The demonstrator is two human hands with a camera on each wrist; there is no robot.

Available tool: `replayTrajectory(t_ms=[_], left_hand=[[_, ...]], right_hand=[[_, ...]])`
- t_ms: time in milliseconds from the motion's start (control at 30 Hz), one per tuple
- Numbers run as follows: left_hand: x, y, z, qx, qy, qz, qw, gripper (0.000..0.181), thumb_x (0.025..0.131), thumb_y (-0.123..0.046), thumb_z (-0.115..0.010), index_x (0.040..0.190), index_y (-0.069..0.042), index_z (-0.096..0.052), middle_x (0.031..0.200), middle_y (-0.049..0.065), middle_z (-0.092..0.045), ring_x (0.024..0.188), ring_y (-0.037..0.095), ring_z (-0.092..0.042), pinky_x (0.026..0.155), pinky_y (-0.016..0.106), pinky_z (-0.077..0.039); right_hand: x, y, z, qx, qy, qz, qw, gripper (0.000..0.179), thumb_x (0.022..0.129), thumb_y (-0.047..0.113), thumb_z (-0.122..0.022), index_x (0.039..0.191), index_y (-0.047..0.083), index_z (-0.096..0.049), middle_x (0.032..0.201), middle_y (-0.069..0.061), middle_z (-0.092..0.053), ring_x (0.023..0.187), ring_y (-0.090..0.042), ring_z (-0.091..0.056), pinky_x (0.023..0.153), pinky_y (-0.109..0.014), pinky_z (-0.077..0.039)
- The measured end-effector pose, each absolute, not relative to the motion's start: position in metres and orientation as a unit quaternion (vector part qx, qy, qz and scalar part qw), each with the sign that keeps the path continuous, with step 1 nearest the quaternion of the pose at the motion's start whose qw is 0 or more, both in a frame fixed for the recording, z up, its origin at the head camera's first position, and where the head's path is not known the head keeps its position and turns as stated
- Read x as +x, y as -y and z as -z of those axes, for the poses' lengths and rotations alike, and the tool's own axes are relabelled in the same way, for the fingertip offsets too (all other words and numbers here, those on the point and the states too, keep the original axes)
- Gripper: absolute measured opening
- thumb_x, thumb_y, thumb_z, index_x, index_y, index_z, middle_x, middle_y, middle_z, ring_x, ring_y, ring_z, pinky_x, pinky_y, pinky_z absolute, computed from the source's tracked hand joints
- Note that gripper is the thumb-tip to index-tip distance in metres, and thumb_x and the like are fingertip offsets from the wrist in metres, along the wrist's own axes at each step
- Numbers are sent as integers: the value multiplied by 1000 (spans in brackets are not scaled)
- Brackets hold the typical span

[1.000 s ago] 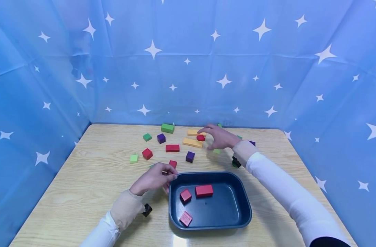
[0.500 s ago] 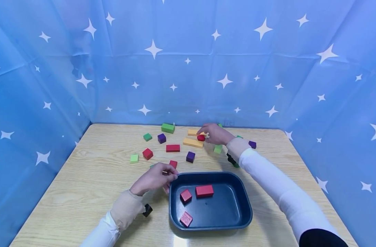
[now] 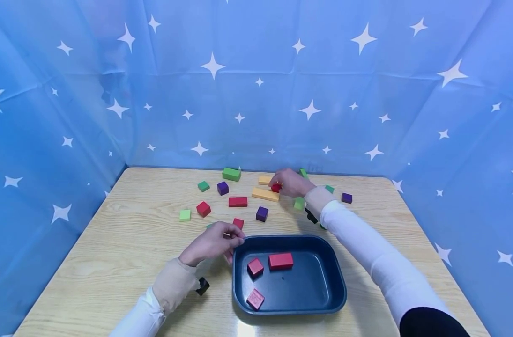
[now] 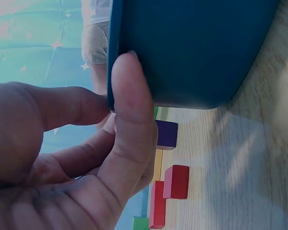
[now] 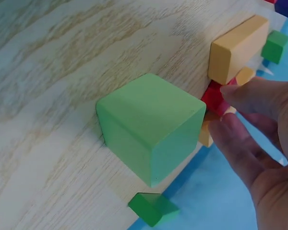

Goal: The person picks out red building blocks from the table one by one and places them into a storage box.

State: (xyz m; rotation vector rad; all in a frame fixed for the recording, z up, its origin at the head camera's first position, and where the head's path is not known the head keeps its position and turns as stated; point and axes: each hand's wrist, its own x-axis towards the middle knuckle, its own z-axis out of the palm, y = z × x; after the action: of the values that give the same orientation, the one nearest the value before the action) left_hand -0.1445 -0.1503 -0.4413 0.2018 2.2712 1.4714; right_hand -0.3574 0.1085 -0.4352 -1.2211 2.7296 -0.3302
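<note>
My left hand point(image 3: 214, 243) pinches the left rim of a dark blue tray point(image 3: 290, 311); the left wrist view has finger and thumb on either side of its wall point(image 4: 192, 57). At the back of the table, my right hand point(image 3: 291, 182) holds a small red block point(image 3: 276, 187) between thumb and fingertips, which partly cover it. The right wrist view places that red block point(image 5: 212, 97) beside a yellow-orange block point(image 5: 237, 50), with a light green cube point(image 5: 151, 124) nearer the camera. Inside the tray lie two red cubes point(image 3: 255, 267) and a longer red block point(image 3: 280, 261).
Several loose blocks lie between tray and curtain: a long red block point(image 3: 238, 201), a red cube point(image 3: 203, 208), a purple cube point(image 3: 262, 214), a long yellow-orange block point(image 3: 265, 194) and a green block point(image 3: 231, 174). A blue starry curtain point(image 3: 256, 117) borders the wooden table point(image 3: 113, 262).
My right hand has moved slightly left, and its fingers have closed from a wide spread onto the small red block. The left hand stays on the tray rim.
</note>
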Motion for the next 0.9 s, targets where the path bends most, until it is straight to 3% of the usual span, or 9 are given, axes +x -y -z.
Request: replayTrajectory(t_ms=[233, 567, 900], left_hand=[[-143, 150, 440, 70, -818, -529, 216, 14, 102, -9, -61, 107, -2, -71, 92, 14, -64, 58, 16, -63, 61, 39, -63], [-145, 150, 440, 78, -819, -527, 213, 14, 102, -9, -60, 107, -1, -71, 92, 16, -64, 58, 17, -64, 61, 38, -63], [-144, 151, 440, 74, -819, -527, 213, 14, 102, -9, -60, 106, -1, -71, 89, 11, -62, 57, 16, -63, 60, 37, -63]], right_hand=[[-364, -105, 439, -415, -902, 97, 73, 35, 87, -9, -69, 119, 6, -76, 120, -12, -75, 115, -32, -68, 95, -43, -58], [-368, -99, 439, -369, -916, 101, 122, 40, 86, -13, -66, 111, 16, -79, 115, -8, -74, 113, -28, -67, 90, -38, -59], [-368, -103, 443, -383, -912, 110, 96, 36, 86, -11, -66, 111, 12, -79, 113, -9, -75, 109, -27, -68, 87, -37, -59]])
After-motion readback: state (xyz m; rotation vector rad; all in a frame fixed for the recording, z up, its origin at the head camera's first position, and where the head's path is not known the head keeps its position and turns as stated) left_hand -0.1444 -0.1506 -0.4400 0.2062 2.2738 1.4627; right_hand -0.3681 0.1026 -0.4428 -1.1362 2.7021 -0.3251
